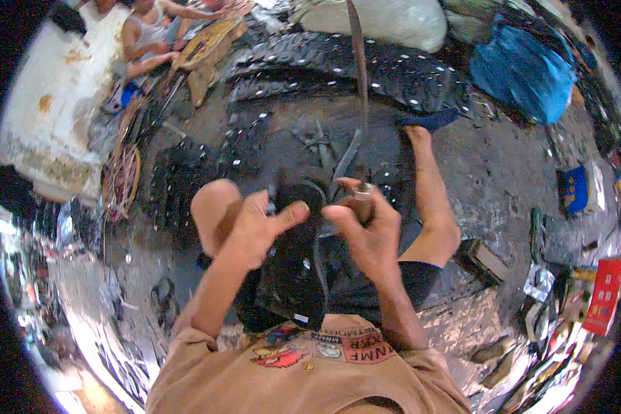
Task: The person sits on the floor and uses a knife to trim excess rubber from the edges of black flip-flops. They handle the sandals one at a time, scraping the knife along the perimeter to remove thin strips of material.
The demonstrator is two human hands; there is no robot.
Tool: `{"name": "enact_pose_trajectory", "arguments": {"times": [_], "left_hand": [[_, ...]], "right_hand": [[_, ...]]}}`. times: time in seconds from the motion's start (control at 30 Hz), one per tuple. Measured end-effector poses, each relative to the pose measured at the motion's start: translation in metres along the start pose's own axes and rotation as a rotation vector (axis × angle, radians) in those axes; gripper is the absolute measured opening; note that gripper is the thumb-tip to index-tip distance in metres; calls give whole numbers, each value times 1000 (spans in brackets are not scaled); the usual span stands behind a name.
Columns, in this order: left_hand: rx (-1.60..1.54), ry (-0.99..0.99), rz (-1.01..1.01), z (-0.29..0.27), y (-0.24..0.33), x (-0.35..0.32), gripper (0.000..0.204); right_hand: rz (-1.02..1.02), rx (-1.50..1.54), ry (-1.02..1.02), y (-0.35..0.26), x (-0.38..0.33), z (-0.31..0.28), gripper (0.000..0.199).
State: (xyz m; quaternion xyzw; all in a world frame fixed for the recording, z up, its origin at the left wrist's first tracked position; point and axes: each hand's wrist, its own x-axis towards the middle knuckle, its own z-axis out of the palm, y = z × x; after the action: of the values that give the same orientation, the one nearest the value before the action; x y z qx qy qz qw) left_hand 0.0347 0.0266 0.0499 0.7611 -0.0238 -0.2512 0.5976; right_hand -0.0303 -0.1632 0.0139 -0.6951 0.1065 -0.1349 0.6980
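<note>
My right hand (374,231) is closed round the handle of a long knife (357,55). Its narrow, dark blade rises away from me, with a metal collar where it meets the grip. Across my lap lies a black rubber-like piece (293,265), with a thin strip (318,259) curving along its right side. My left hand (259,224) grips the upper left part of this piece, thumb stretched over it and fingers partly hidden. Beyond both hands, dark cut strips (348,155) rest on a black sheet between my legs.
A long heap of black material (324,65) runs across the far side. Behind it are a pale sack (386,21) and a blue plastic bag (524,72). Another person (148,34) sits at far left. A dark block (486,262) and red box (605,295) are at right.
</note>
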Motion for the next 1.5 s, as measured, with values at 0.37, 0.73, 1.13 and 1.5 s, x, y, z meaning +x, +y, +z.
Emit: {"name": "enact_pose_trajectory", "arguments": {"times": [0.37, 0.73, 1.13, 1.5], "left_hand": [[-456, -55, -213, -38, -19, -41, 41], [-127, -73, -163, -48, -34, -22, 47], [149, -250, -166, -55, -9, -8, 45], [-911, 345, 199, 88, 6, 43, 21]], "right_hand": [[183, -520, -318, 70, -177, -38, 26], [128, -663, -670, 17, -6, -33, 40], [-171, -429, -941, -7, 79, -8, 57], [-192, 70, 197, 31, 12, 7, 48]]}}
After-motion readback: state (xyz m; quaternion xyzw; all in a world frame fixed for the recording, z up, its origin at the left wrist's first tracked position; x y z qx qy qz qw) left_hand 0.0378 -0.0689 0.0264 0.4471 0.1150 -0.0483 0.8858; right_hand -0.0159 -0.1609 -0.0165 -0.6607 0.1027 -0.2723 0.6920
